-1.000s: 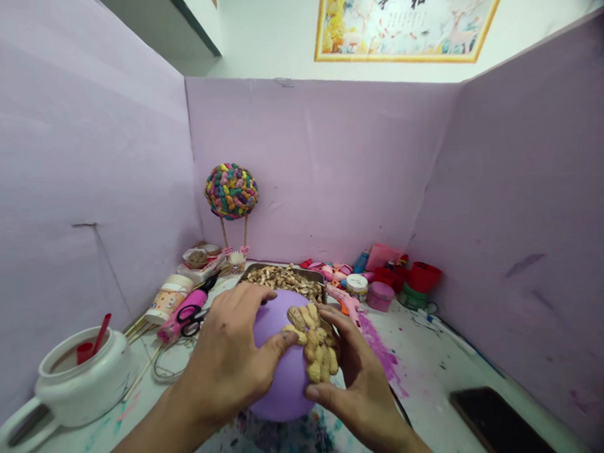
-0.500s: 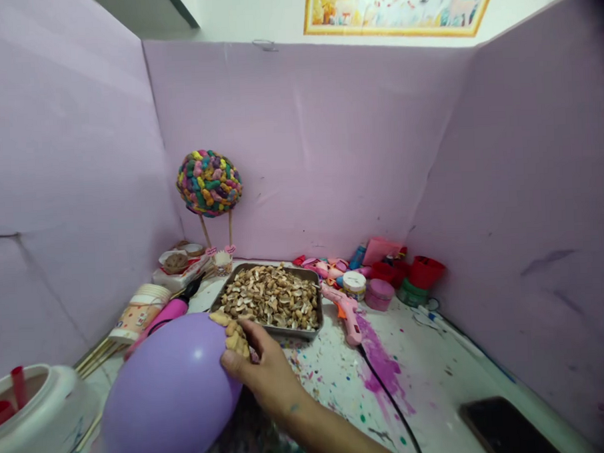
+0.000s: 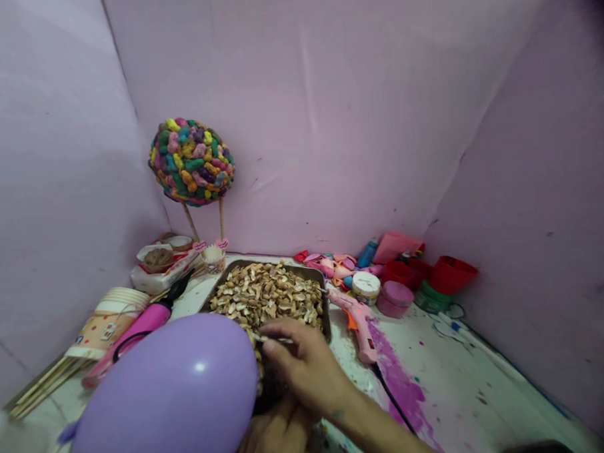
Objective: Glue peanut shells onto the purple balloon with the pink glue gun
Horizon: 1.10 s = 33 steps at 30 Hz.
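Note:
A large purple balloon [image 3: 174, 399] fills the lower left, with peanut shells [image 3: 259, 372] stuck on its far right side, mostly hidden behind it. My right hand [image 3: 308, 366] is at that side, thumb and forefinger closed around the edge of a pale shell piece. Below it, my left hand [image 3: 278, 438] lies against the balloon's lower right side, its fingers partly covered by the balloon and my right hand. Just beyond stands a metal tray [image 3: 330, 319] heaped with peanut shells.
A pink glue gun [image 3: 356, 321] with a black cord lies right of the tray. Jars [image 3: 395, 298], red cups [image 3: 451, 275] and deflated balloons [image 3: 334, 266] stand behind. At left are paper cups [image 3: 108, 318], a pink pump [image 3: 137, 337] and a colourful peanut-covered ball [image 3: 193, 162] on sticks.
The view has tilted down and closer. The balloon turned from between both hands to the left, its shells now facing away. My left hand reappears beneath my right hand.

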Each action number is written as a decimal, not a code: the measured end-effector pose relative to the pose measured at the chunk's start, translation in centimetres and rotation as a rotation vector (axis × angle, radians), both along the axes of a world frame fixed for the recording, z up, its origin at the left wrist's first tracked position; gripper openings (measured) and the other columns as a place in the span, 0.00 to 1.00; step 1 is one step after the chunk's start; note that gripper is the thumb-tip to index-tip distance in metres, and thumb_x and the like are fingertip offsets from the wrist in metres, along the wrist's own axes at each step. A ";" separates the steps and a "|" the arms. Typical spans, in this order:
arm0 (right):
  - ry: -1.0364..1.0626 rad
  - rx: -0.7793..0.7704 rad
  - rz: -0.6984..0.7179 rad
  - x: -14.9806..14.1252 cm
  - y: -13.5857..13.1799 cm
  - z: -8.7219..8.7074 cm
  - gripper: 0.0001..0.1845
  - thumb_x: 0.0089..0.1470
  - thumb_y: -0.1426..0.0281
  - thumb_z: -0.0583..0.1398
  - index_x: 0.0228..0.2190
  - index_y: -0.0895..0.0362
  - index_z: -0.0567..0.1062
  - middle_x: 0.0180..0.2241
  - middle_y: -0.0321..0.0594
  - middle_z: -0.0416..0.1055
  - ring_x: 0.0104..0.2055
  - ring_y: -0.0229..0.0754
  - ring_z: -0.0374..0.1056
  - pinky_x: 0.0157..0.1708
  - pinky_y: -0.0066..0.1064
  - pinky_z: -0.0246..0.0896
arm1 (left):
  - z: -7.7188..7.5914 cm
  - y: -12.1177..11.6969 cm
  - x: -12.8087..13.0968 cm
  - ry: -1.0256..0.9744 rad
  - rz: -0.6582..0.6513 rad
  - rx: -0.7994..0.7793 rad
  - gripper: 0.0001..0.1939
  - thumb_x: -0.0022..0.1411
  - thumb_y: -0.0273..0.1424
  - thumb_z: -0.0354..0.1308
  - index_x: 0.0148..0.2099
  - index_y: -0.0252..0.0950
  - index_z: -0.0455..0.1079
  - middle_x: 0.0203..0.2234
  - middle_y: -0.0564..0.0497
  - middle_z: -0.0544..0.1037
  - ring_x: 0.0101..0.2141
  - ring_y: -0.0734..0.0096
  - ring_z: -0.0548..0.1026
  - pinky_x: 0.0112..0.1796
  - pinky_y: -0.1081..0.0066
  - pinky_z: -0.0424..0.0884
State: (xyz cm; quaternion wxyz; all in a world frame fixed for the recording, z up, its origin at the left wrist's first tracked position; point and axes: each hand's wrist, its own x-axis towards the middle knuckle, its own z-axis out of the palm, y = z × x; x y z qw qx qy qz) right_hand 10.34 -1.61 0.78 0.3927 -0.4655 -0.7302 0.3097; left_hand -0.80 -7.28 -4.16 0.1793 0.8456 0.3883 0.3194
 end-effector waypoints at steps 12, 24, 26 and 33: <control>-0.626 0.109 -0.224 1.2 6.1 -1.8 0.08 0.47 0.78 0.56 0.29 0.61 0.75 0.33 0.51 0.73 0.34 0.48 0.71 0.35 0.34 0.61 | -0.9 0.2 0.0 -0.110 0.221 -0.019 0.20 0.51 0.20 0.47 0.46 0.38 0.63 0.42 0.45 0.72 0.43 0.65 0.71 0.43 0.69 0.69; -0.573 0.105 -0.199 3.4 1.2 -0.1 0.09 0.49 0.76 0.54 0.28 0.54 0.73 0.26 0.37 0.75 0.29 0.41 0.71 0.28 0.27 0.61 | -1.0 0.5 -0.1 -0.340 0.278 -0.148 0.14 0.58 0.27 0.43 0.45 0.40 0.63 0.38 0.46 0.73 0.39 0.65 0.71 0.40 0.67 0.68; -0.513 0.059 -0.129 4.1 -0.9 -0.2 0.09 0.48 0.76 0.54 0.27 0.53 0.74 0.26 0.37 0.75 0.27 0.41 0.71 0.26 0.27 0.61 | -0.9 0.5 0.0 -0.390 0.281 -0.199 0.13 0.60 0.29 0.42 0.45 0.40 0.63 0.37 0.47 0.73 0.39 0.66 0.71 0.40 0.66 0.67; -0.538 0.035 -0.038 4.1 -5.1 -1.7 0.12 0.47 0.78 0.53 0.28 0.55 0.75 0.26 0.41 0.74 0.29 0.41 0.71 0.28 0.26 0.60 | 0.2 0.7 0.1 -0.228 0.054 -0.467 0.17 0.62 0.37 0.40 0.25 0.36 0.60 0.23 0.51 0.68 0.27 0.71 0.65 0.28 0.73 0.59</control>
